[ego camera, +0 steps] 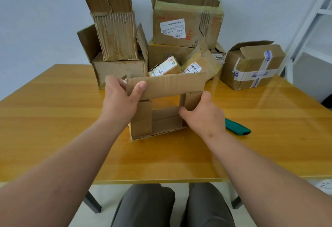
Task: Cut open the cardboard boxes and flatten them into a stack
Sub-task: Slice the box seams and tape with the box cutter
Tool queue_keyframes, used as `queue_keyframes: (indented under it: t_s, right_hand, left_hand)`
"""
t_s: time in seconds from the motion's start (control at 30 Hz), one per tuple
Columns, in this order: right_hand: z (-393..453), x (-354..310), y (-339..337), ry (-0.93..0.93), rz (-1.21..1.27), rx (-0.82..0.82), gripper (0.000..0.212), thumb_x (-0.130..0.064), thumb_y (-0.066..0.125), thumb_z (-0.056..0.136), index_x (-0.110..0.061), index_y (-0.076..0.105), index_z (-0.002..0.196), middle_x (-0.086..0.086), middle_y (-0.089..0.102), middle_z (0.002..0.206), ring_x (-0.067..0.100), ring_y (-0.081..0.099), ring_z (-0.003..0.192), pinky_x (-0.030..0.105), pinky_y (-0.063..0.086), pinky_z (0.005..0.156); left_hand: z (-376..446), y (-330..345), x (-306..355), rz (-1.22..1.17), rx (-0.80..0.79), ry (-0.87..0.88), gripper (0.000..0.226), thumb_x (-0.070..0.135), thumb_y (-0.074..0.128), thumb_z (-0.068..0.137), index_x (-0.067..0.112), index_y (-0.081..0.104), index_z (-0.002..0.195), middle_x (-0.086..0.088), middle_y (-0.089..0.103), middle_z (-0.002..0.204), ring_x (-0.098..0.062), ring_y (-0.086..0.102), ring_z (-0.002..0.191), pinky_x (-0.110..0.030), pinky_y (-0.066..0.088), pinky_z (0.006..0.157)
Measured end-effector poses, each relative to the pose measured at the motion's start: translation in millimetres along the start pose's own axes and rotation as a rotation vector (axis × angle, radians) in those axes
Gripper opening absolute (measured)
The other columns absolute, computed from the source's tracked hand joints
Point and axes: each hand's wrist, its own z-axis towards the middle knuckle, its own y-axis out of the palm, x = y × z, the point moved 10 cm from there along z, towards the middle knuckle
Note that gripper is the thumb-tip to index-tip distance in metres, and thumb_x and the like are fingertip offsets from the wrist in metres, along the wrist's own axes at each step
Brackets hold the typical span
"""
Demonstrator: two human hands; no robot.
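At the centre of the frame a small open cardboard box stands on the yellow wooden table, its open side turned toward the camera and its flaps spread. The left hand grips the left end of the box's long upper flap, thumb across the near face and fingers curled behind it. The right hand holds the short right-hand flap, fingers curled round its inner edge and thumb against its outer side. Just right of that hand, partly hidden by the wrist, a green utility knife lies flat on the table. Behind the held box, in the upper middle of the frame, a pile of unflattened boxes stands against the pale wall: a torn tall box at upper left sits on a wider one, a large labelled box sits on top at upper centre, and smaller labelled parcels lean below it. At the right a taped box stands apart from the pile. A white shelf frame fills the upper right edge. At the bottom, grey-trousered knees show below the table's edge.
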Motion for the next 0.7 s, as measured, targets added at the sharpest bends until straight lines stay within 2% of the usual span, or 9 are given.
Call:
queue_keyframes:
  t_s: [0.13, 0.23, 0.3, 0.37, 0.43, 0.5, 0.57, 0.63, 0.7]
  right_hand:
    - [0.4, 6.1, 2.0, -0.018, 0.288, -0.124, 0.027, -0.026, 0.053, 0.094, -0.021, 0.043, 0.118, -0.004, 0.057, 0.083, 0.021, 0.056, 0.077, 0.037, 0.046, 0.068]
    - [1.7, 25.5, 1.0, 0.115, 0.558, -0.155, 0.013, -0.015, 0.048, 0.096, -0.026, 0.053, 0.1, -0.001, 0.054, 0.08, 0.02, 0.05, 0.075, 0.032, 0.038, 0.062]
    - [3.2, 31.7, 2.3, 0.137, 0.611, -0.156, 0.009, -0.019, 0.049, 0.098, -0.024, 0.057, 0.099, -0.003, 0.054, 0.08, 0.017, 0.05, 0.073, 0.029, 0.036, 0.059]
    - [4.2, 32.9, 4.7, 0.133, 0.67, -0.15, 0.018, -0.023, 0.05, 0.101, -0.025, 0.058, 0.117, -0.006, 0.059, 0.094, 0.005, 0.051, 0.078, 0.022, 0.038, 0.064]
    - [5.3, 31.9, 5.7, 0.112, 0.722, -0.142, 0.026, -0.022, 0.05, 0.102, -0.026, 0.057, 0.127, -0.008, 0.059, 0.107, -0.001, 0.05, 0.084, 0.017, 0.038, 0.069]
    - [6.2, 33.0, 7.9, 0.122, 0.764, -0.146, 0.026, -0.022, 0.051, 0.102, -0.026, 0.057, 0.127, -0.011, 0.06, 0.106, 0.003, 0.052, 0.088, 0.021, 0.04, 0.074]
    - [6.0, 37.6, 12.6, 0.171, 0.784, -0.162, 0.02, -0.025, 0.053, 0.101, -0.027, 0.058, 0.12, -0.011, 0.061, 0.099, 0.012, 0.056, 0.092, 0.032, 0.047, 0.083]
    - [5.1, 41.5, 16.3, 0.208, 0.802, -0.181, 0.011, -0.028, 0.055, 0.1, -0.029, 0.061, 0.109, -0.004, 0.064, 0.098, 0.023, 0.059, 0.097, 0.045, 0.048, 0.094]
    - [4.3, 43.6, 18.1, 0.223, 0.83, -0.196, 0.006, -0.029, 0.056, 0.099, -0.031, 0.062, 0.102, 0.001, 0.066, 0.103, 0.028, 0.06, 0.103, 0.051, 0.048, 0.097]
  left_hand:
    - [-1.5, -2.7, -1.8, -0.031, 0.058, 0.019, 0.041, 0.048, 0.06, 0.091, 0.015, 0.039, 0.103, 0.002, 0.046, 0.086, -0.017, 0.047, 0.076, -0.035, 0.047, 0.064]
    - [-7.4, 4.4, 1.6, 0.058, 0.02, 0.083, 0.041, 0.043, 0.066, 0.088, 0.019, 0.039, 0.106, 0.006, 0.052, 0.091, -0.017, 0.054, 0.083, -0.036, 0.049, 0.066]
    - [-13.2, 16.7, -1.8, 0.172, -0.044, 0.109, 0.061, 0.046, 0.078, 0.077, 0.024, 0.034, 0.115, 0.006, 0.05, 0.108, -0.017, 0.051, 0.095, -0.033, 0.047, 0.076]
    - [-15.5, 22.9, -5.6, 0.321, -0.038, 0.146, 0.089, 0.051, 0.085, 0.064, 0.026, 0.028, 0.128, 0.003, 0.036, 0.129, -0.018, 0.038, 0.116, -0.031, 0.039, 0.095]
    - [-14.3, 24.5, -10.9, 0.419, -0.015, 0.149, 0.102, 0.054, 0.086, 0.059, 0.026, 0.023, 0.133, 0.001, 0.026, 0.137, -0.02, 0.029, 0.126, -0.034, 0.032, 0.105]
    - [-10.6, 24.5, -18.3, 0.47, -0.01, 0.115, 0.104, 0.056, 0.086, 0.057, 0.027, 0.021, 0.134, 0.0, 0.026, 0.136, -0.022, 0.03, 0.126, -0.037, 0.033, 0.105]
    - [-6.8, 24.6, -20.6, 0.527, -0.008, 0.102, 0.103, 0.056, 0.086, 0.059, 0.029, 0.018, 0.131, -0.002, 0.027, 0.134, -0.023, 0.034, 0.124, -0.039, 0.035, 0.103]
    - [-3.2, 25.0, -18.2, 0.568, -0.016, 0.113, 0.098, 0.052, 0.085, 0.063, 0.031, 0.015, 0.128, -0.003, 0.028, 0.133, -0.025, 0.039, 0.121, -0.041, 0.037, 0.101]
    - [0.4, 26.7, -14.8, 0.554, -0.039, 0.139, 0.091, 0.04, 0.083, 0.067, 0.029, 0.016, 0.129, -0.004, 0.03, 0.132, -0.028, 0.041, 0.118, -0.041, 0.04, 0.098]
